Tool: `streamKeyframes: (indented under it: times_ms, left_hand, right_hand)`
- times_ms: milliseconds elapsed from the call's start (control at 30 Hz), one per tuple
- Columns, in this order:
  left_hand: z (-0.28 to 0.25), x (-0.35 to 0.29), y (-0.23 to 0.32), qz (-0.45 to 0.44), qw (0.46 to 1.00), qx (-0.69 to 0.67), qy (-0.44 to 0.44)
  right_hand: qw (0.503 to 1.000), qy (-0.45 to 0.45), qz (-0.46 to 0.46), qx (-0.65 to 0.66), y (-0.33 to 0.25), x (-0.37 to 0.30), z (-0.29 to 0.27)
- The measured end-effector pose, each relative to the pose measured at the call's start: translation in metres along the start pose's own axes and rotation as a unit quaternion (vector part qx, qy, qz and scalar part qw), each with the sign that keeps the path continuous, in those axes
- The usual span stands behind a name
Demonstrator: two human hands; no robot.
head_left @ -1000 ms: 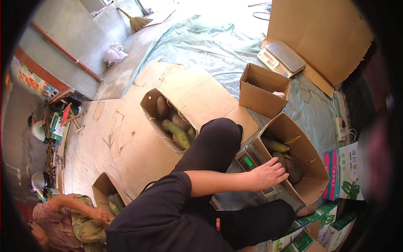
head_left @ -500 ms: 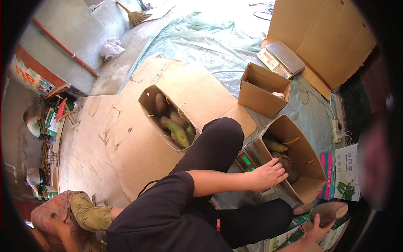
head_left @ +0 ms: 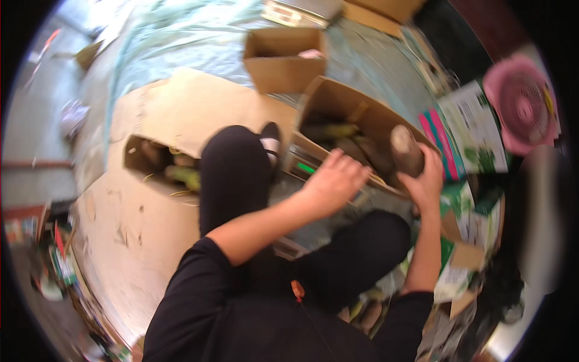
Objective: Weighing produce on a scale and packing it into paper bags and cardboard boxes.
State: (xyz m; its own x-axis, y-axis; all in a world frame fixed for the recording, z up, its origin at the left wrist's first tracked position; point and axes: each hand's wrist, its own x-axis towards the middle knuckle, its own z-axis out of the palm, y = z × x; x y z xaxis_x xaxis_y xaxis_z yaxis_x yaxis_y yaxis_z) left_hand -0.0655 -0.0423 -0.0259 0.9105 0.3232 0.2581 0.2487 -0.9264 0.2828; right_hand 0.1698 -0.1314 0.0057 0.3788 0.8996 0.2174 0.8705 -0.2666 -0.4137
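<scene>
My right hand [head_left: 425, 181] grips a thick brown tuber [head_left: 407, 151] with a pale blunt end, holding it tilted up at the right side of a cardboard box [head_left: 344, 99]. Inside that box lie brown tubers [head_left: 377, 154] and something green, partly in shadow. My left hand [head_left: 338, 184] is at the box's near rim, fingers stretched out and a little blurred, with nothing seen in it. A scale's green-lit display [head_left: 306, 168] shows beside the box, left of that hand.
Left of my knee stands another open box [head_left: 142, 166] with brown and green produce, on flattened cardboard [head_left: 126, 259]. Ahead are a smaller box [head_left: 283, 75] and a scale [head_left: 301, 13]. A printed carton [head_left: 473, 127] and a pink basket [head_left: 522, 108] stand at right.
My right hand has brought the tuber up from the lower right to the box. My left hand stays near the rim. The view has turned right, bringing the pink basket into clear sight.
</scene>
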Motion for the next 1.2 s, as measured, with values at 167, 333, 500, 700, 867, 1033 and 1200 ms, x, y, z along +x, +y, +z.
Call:
streamKeyframes:
  times_ms: [167, 333, 500, 700, 867, 1033, 1200]
  left_hand:
    - [0.004, 0.010, 0.006, -0.007, 0.999, -0.028, -0.040]
    - [0.014, 0.003, 0.002, -0.012, 0.999, 0.036, -0.026]
    - [0.010, 0.003, 0.009, 0.015, 1.000, 0.011, -0.001]
    - [0.014, -0.009, 0.004, -0.003, 0.999, 0.024, 0.023]
    - [0.009, -0.009, 0.005, 0.012, 0.999, 0.004, 0.050]
    - [-0.044, -0.011, 0.003, 0.037, 0.995, -0.065, 0.066]
    - [-0.118, -0.027, -0.016, -0.017, 0.986, -0.048, 0.159]
  right_hand:
    - [0.998, 0.007, 0.053, -0.015, 0.016, 0.001, -0.006]
    - [0.994, -0.073, 0.009, -0.077, 0.021, 0.006, 0.018]
    - [0.988, -0.137, 0.044, -0.046, 0.042, -0.002, 0.031]
    - [0.996, -0.071, 0.007, -0.050, 0.031, -0.009, 0.008]
    - [0.988, 0.019, -0.028, -0.148, 0.073, -0.044, 0.000]
    - [0.998, -0.012, 0.056, 0.027, 0.095, -0.056, 0.019]
    - [0.997, -0.011, 0.067, 0.038, 0.105, -0.052, 0.024]
